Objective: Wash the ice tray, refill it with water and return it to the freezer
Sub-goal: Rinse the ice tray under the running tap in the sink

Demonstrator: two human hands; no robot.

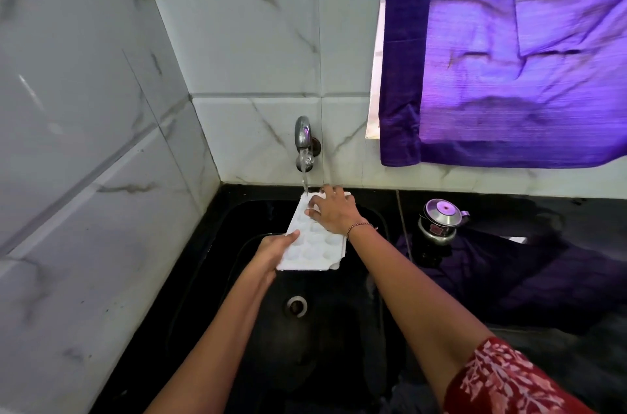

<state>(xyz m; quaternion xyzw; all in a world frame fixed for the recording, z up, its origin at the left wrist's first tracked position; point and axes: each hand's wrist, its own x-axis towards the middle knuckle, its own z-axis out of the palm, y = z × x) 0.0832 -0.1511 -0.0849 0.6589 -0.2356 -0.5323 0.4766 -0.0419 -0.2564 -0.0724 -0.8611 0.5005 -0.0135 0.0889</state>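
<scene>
left grip (276, 252): one, pinching the near-left corner of the ice tray (315, 245), thumb on top.
right grip (334, 211): one, fingers spread and bent, tips resting on the tray's far half; one bracelet (359, 226) at the wrist.
ice tray: one, white, hollows facing up, held over the sink (237, 278).
water (304, 181): one stream, landing on the tray's far-left corner.
tap (303, 138): one, on the tiled wall.
drain (297, 305): one, in the black sink.
tabletop (509, 210): black; one lidded steel pot (439, 222).
curtain (509, 57): one, purple.
</scene>
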